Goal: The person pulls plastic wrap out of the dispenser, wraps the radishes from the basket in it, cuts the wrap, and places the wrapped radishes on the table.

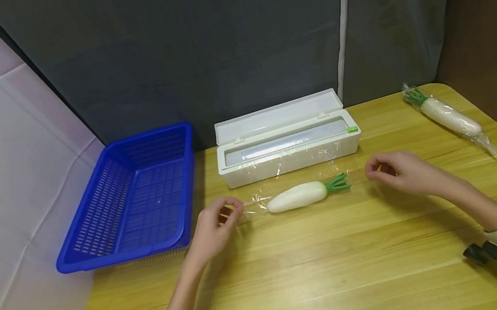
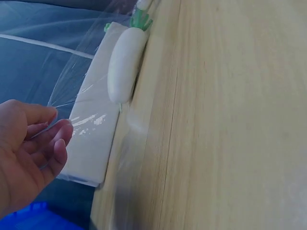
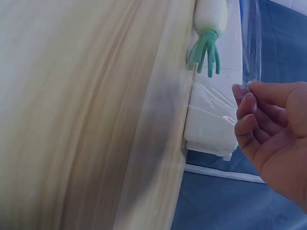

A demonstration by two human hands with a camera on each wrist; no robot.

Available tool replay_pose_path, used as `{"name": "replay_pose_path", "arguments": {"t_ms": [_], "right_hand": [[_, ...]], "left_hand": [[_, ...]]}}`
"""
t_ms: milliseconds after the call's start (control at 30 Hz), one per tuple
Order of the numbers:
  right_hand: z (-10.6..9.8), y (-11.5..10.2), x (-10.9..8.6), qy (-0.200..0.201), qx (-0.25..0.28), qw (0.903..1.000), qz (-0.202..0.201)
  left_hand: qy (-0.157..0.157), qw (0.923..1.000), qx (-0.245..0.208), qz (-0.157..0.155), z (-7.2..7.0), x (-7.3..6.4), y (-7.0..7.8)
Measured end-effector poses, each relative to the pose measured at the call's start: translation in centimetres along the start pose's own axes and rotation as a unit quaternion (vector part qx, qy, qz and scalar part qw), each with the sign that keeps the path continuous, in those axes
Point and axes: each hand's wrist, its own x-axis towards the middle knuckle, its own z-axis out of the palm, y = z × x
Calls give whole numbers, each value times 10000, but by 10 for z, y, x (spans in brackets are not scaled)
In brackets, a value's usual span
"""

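Observation:
A white radish [image 1: 297, 197] with green stalks lies crosswise on the table, on or under clear plastic wrap [image 1: 254, 207]; I cannot tell which. My left hand [image 1: 217, 224] pinches the wrap beyond the radish's tapered end. Gathered wrap [image 2: 72, 79] runs from those fingertips in the left wrist view. Past the green stalks, my right hand [image 1: 396, 171] pinches the other side of the wrap [image 3: 254, 52] between thumb and finger. Behind the radish stands a white wrap dispenser box [image 1: 292, 159], its lid [image 1: 278, 115] raised and a roll [image 1: 287, 141] inside.
A blue plastic basket [image 1: 122, 258] stands at the left, beside a white wall sheet. Toward the back right corner lies another radish [image 1: 450, 116], wrapped in film with twisted ends. A dark grey curtain [image 1: 167, 50] hangs behind the wooden table [image 1: 322, 272].

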Motion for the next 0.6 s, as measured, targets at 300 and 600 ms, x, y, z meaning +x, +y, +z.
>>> {"name": "replay_pose_path", "arguments": {"t_ms": [300, 600], "right_hand": [[7, 5, 13, 315, 48, 9990, 312], [14, 8, 25, 639, 178, 9965, 515]], "left_hand": [[301, 9983, -410, -290, 7, 10, -4], [782, 9965, -42, -301, 12, 21, -9]]}}
